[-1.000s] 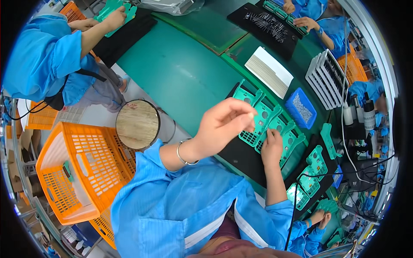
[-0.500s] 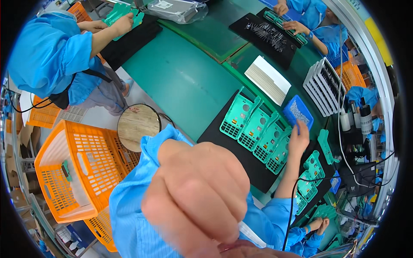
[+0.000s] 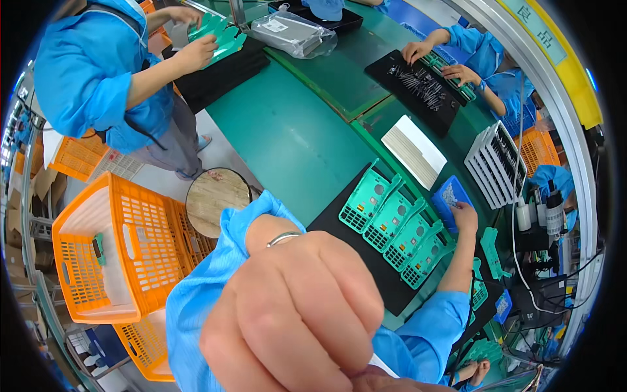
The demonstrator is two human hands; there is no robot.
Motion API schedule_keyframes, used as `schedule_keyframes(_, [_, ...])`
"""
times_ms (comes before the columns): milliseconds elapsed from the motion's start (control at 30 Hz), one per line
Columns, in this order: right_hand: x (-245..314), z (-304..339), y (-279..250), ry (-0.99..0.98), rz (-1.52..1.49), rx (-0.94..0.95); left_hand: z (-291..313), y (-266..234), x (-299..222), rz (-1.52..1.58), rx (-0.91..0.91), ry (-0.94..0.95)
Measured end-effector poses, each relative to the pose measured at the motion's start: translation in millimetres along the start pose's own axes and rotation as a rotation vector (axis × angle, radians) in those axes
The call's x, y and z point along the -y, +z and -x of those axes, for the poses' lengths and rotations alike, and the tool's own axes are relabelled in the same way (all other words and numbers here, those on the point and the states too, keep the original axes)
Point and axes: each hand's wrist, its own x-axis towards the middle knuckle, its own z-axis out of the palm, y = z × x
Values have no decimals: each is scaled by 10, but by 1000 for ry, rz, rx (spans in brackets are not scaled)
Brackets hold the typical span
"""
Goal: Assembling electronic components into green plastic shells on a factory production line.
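Observation:
Very large and close, my left hand point(image 3: 294, 313) is closed in a fist, with its fingertips and anything inside hidden. A metal bracelet point(image 3: 283, 238) circles that wrist. Out to the right, my right hand point(image 3: 464, 217) dips its bent fingers into a blue tray point(image 3: 444, 194) of small whitish parts. Its fingers look drawn together, but what lies between them cannot be made out. Beside it, several green plastic housings point(image 3: 396, 225) with black grids and small fitted parts stand in a row on a black mat point(image 3: 326, 225).
Orange crates point(image 3: 140, 251) and a round stool point(image 3: 217, 202) are at the left. A stack of pale strips point(image 3: 413, 151) and a white rack point(image 3: 495, 164) stand beyond the tray. Co-workers handle green parts at far left point(image 3: 212, 42), far right point(image 3: 450, 75) and lower right.
My right hand has gone from the tray's near edge to reaching into it, its fingers more bent. The left fist stays close, slightly lower. The whole view has shifted a little.

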Motion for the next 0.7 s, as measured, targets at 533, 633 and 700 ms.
schedule_keyframes(533, [-98,-323,148,-127,133,88,275,-231,5,-63,-46,-163])
schedule_keyframes(633, [-170,-241,179,-116,66,55,666,-262,315,-325,-93,-526])
schedule_keyframes(700, [-237,-186,190,-109,93,51,974,-195,517,-86,-390,-1107])
